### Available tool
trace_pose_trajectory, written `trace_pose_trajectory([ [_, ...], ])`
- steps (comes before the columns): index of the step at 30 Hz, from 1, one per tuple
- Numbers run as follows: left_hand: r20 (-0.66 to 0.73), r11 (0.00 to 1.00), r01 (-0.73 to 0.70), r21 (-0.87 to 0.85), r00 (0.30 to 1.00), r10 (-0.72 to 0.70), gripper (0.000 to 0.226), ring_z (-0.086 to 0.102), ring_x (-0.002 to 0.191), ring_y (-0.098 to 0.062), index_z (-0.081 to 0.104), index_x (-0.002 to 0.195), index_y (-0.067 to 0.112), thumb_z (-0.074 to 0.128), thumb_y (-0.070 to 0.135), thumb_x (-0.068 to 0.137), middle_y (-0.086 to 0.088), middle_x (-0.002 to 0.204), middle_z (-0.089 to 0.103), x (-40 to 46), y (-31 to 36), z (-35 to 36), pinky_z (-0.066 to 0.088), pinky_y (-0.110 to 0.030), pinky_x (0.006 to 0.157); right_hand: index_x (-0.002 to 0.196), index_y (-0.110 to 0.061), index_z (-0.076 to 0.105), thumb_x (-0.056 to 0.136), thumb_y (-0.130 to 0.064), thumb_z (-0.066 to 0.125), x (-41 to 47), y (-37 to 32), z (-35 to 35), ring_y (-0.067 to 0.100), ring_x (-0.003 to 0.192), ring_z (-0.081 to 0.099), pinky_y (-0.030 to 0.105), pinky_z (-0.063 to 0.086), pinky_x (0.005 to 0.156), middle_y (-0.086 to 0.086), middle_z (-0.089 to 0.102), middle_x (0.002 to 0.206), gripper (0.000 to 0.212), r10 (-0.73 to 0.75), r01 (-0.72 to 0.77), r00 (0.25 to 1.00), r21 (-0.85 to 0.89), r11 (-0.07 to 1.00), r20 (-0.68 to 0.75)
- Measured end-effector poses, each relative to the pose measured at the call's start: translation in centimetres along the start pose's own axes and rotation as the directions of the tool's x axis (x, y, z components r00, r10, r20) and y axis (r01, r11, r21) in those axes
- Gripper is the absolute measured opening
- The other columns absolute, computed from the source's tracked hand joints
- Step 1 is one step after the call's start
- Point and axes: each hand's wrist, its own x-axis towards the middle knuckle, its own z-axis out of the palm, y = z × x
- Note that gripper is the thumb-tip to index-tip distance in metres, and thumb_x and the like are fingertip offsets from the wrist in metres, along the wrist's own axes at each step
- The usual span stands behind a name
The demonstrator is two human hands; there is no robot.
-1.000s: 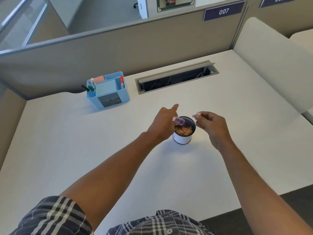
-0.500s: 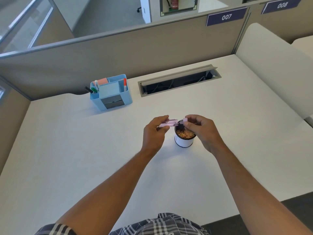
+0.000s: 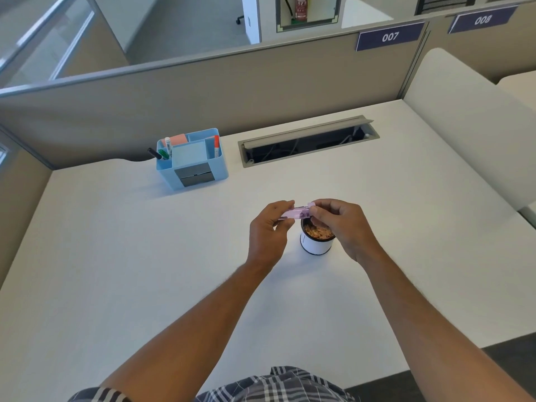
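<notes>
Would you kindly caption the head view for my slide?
Left hand and right hand pinch a pink case by a white cup.

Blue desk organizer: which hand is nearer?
Left. The left hand holds the pink tube, nearer the camera and right of the blue desk organizer; the right hand pinches the tube's other end, farther right, by the white cup.

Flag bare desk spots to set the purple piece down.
Bare desk left of the left hand, in front of the blue organizer; also right of the right hand, toward the side panel. Crowded: at the white cup, where both hands hold the purple piece.
</notes>
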Motion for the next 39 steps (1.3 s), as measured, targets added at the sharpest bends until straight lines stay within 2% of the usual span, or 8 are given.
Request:
trace_pose_trajectory([
  [3,0.014,0.984,-0.097,0.151,0.995,0.096,0.037,0.06,0.1,-0.001,0.069,0.119,0.013,0.068,-0.004,0.086,0.009,0.114,0.065,0.0,-0.1,-0.3,0.046,-0.011,0.089,0.091,-0.024,0.083,0.09,-0.019,0.078,0.0,-0.3,-0.2,0.013,0.079,0.076,0.024,0.06,0.08,-0.004,0.082,0.087,0.008,0.002,-0.002,1.0,-0.001,1.0,0.01],
  [6,0.017,0.961,-0.136,0.24,0.991,0.136,0.034,0.062,0.1,-0.012,0.068,0.117,0.01,0.069,-0.002,0.086,0.0,0.116,0.069,0.0,-0.3,-0.4,0.049,-0.019,0.09,0.093,-0.025,0.083,0.09,-0.017,0.078,-0.1,-0.6,-0.2,0.01,0.083,0.076,0.017,0.056,0.075,-0.006,0.082,0.089,0.01,-0.017,0.018,0.999,-0.031,0.999,0.032],
  [10,0.013,0.967,-0.112,0.231,0.994,0.112,0.03,0.064,0.095,-0.013,0.068,0.115,0.012,0.068,0.001,0.088,-0.001,0.11,0.071,0.0,-0.4,-0.7,0.051,-0.018,0.086,0.092,-0.032,0.081,0.089,-0.016,0.079,-0.1,-0.7,-0.1,0.002,0.087,0.073,0.014,0.055,0.076,-0.014,0.081,0.091,0.017,-0.04,0.045,0.998,-0.102,0.994,0.057],
  [14,0.019,0.96,-0.151,0.237,0.988,0.151,0.029,0.062,0.092,-0.008,0.069,0.114,0.012,0.069,0.0,0.087,-0.001,0.109,0.071,0.0,-0.1,-0.9,0.048,-0.01,0.083,0.092,-0.034,0.081,0.088,-0.016,0.079,0.2,-0.5,-0.1,0.01,0.091,0.075,0.023,0.058,0.086,-0.011,0.082,0.093,0.018,-0.035,0.041,0.998,-0.114,0.993,0.053],
  [20,0.009,0.94,-0.212,0.268,0.976,0.217,0.029,0.062,0.093,-0.01,0.069,0.111,0.01,0.071,-0.002,0.085,-0.001,0.108,0.071,-0.3,-0.1,-1.2,0.052,-0.02,0.085,0.095,-0.025,0.083,0.089,-0.021,0.078,0.2,-0.5,0.1,0.024,0.091,0.078,0.036,0.06,0.093,0.001,0.083,0.093,0.009,-0.01,0.014,0.999,-0.071,0.997,0.053],
  [25,-0.008,0.937,-0.211,0.278,0.975,0.222,0.029,0.064,0.092,-0.015,0.069,0.112,0.01,0.071,0.0,0.085,-0.003,0.107,0.072,-0.6,-0.3,-1.2,0.053,-0.023,0.083,0.093,-0.031,0.083,0.089,-0.016,0.078,0.0,-0.6,0.5,0.022,0.091,0.078,0.033,0.06,0.092,-0.001,0.083,0.093,0.017,-0.03,0.033,0.998,-0.06,0.998,0.061],
  [32,0.011,0.946,-0.206,0.252,0.978,0.21,0.028,0.064,0.089,-0.011,0.069,0.112,0.011,0.071,0.001,0.086,0.0,0.105,0.072,-0.6,-0.2,-1.5,0.054,-0.022,0.081,0.09,-0.028,0.083,0.09,-0.011,0.077,-0.2,-1.0,0.8,0.02,0.084,0.079,0.022,0.059,0.08,0.001,0.083,0.091,0.018,-0.021,0.023,0.997,-0.027,0.999,0.079],
  [39,-0.021,0.948,-0.2,0.246,0.977,0.212,0.031,0.061,0.09,-0.004,0.072,0.108,0.009,0.071,-0.008,0.081,0.009,0.103,0.069,-0.3,-0.4,-1.8,0.051,-0.016,0.085,0.085,-0.025,0.082,0.089,-0.006,0.077,-0.4,-1.0,1.6,0.016,0.071,0.077,0.018,0.057,0.069,0.001,0.082,0.08,0.019,-0.016,0.019,0.997,-0.03,0.999,0.079],
])
